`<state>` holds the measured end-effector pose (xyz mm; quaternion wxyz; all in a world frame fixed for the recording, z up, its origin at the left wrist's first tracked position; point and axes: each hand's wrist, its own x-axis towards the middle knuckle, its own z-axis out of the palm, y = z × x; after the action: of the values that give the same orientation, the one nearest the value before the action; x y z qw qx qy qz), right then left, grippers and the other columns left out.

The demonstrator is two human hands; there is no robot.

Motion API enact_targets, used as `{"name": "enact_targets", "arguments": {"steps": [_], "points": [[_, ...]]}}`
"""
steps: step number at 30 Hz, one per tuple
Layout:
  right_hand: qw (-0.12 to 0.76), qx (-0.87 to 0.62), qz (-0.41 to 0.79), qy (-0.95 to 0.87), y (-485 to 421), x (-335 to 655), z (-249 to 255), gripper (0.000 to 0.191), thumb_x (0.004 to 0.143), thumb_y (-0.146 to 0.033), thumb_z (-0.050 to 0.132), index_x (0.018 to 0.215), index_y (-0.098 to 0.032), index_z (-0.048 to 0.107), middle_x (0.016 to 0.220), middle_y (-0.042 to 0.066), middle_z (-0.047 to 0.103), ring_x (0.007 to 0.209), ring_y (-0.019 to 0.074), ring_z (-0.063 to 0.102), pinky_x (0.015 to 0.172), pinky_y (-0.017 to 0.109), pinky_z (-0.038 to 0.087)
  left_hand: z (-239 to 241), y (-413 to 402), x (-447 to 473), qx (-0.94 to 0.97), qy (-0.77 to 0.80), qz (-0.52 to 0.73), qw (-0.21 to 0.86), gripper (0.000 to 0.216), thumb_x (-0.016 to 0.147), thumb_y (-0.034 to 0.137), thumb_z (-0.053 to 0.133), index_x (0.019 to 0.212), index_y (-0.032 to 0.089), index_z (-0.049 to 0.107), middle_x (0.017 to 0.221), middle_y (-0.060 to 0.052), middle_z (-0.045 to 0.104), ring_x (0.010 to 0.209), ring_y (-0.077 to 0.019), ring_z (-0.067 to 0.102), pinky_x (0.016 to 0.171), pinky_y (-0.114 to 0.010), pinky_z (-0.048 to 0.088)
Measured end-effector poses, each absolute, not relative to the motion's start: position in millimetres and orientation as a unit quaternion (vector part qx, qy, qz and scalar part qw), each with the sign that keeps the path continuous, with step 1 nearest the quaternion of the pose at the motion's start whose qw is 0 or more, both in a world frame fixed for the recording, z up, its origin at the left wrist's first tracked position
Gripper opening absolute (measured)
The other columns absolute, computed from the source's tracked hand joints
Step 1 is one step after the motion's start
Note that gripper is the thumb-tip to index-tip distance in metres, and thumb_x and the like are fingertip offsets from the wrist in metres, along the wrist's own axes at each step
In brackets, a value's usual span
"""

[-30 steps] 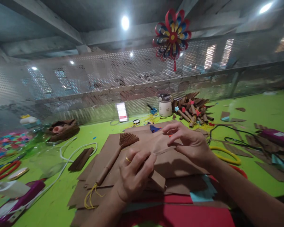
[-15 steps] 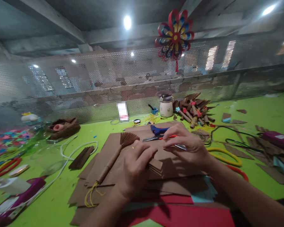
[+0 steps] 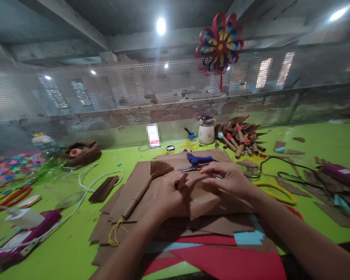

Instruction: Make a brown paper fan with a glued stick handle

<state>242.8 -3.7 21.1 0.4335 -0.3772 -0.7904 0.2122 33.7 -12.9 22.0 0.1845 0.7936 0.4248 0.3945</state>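
My left hand [image 3: 170, 190] is closed around folded brown paper [image 3: 181, 181], its dark edge sticking up between thumb and fingers. A lighter brown flap [image 3: 204, 204] shows just right of that hand; whether it joins the folded piece I cannot tell. My right hand [image 3: 230, 179] hovers close by, thumb and forefinger apart, with no clear object between them. Scissors [image 3: 189, 169] lie just beyond the fingertips, partly hidden by the right hand. Behind them is a blue glue gun [image 3: 200, 159]. To the left, a rolled paper handle [image 3: 137, 198] carries a pleated fan [image 3: 161, 168] and yellow strings [image 3: 116, 232].
Brown sheets [image 3: 125, 175] lie stacked under my hands, red paper [image 3: 227, 260] at the front. Finished small brooms [image 3: 240, 136] pile up beside a white bottle [image 3: 206, 132]. White cord [image 3: 78, 202] and a purple power strip [image 3: 32, 235] are left; a yellow ring-shaped handle [image 3: 277, 193] is right.
My left hand has turned, and the folded paper now points upward instead of showing its stacked edge to the right. The right hand has shifted slightly down, away from the glue gun.
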Motion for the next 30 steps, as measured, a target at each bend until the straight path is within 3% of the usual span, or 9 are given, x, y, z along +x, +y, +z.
{"name": "enact_targets", "arguments": {"steps": [4, 10, 21, 30], "points": [[0.428, -0.373, 0.193, -0.8, -6, 240, 25, 0.011, 0.075, -0.026, 0.066, 0.078, -0.017, 0.071, 0.072, 0.004, 0.068, 0.067, 0.0152, 0.06, 0.064, 0.026, 0.045, 18, -10, 32, 0.787, 0.425, 0.396, 0.208, 0.026, 0.081, 0.034, 0.054, 0.064, 0.015, 0.059, 0.058, 0.002, 0.052, 0.054, -0.0107, 0.048, 0.049, -0.021, 0.034], [0.435, -0.381, 0.23, -0.783, -7, 240, 23, 0.02, 0.077, -0.031, 0.063, 0.067, -0.014, 0.068, 0.064, 0.003, 0.062, 0.062, 0.0133, 0.054, 0.058, 0.025, 0.041, 20, -13, 32, 0.802, 0.422, 0.381, 0.183, 0.031, 0.083, 0.035, 0.052, 0.059, 0.015, 0.052, 0.057, 0.003, 0.045, 0.054, -0.0091, 0.042, 0.049, -0.02, 0.031], [0.473, -0.374, 0.414, -0.682, 4, 243, 13, 0.025, 0.071, -0.038, 0.068, 0.068, -0.014, 0.064, 0.064, 0.0, 0.056, 0.06, 0.0109, 0.048, 0.058, 0.024, 0.038, 20, -11, 32, 0.804, 0.42, 0.378, 0.187, 0.026, 0.083, 0.031, 0.052, 0.063, 0.015, 0.057, 0.06, 0.002, 0.048, 0.057, -0.01, 0.043, 0.054, -0.021, 0.032], [0.441, -0.389, 0.39, -0.709, -3, 233, 16, 0.024, 0.072, -0.037, 0.066, 0.069, -0.013, 0.067, 0.065, 0.002, 0.057, 0.061, 0.0122, 0.049, 0.057, 0.025, 0.037, 20, -13, 37, 0.796, 0.434, 0.375, 0.191, 0.027, 0.08, 0.034, 0.054, 0.062, 0.014, 0.059, 0.057, 0.003, 0.047, 0.054, -0.0089, 0.04, 0.051, -0.02, 0.03]]}}
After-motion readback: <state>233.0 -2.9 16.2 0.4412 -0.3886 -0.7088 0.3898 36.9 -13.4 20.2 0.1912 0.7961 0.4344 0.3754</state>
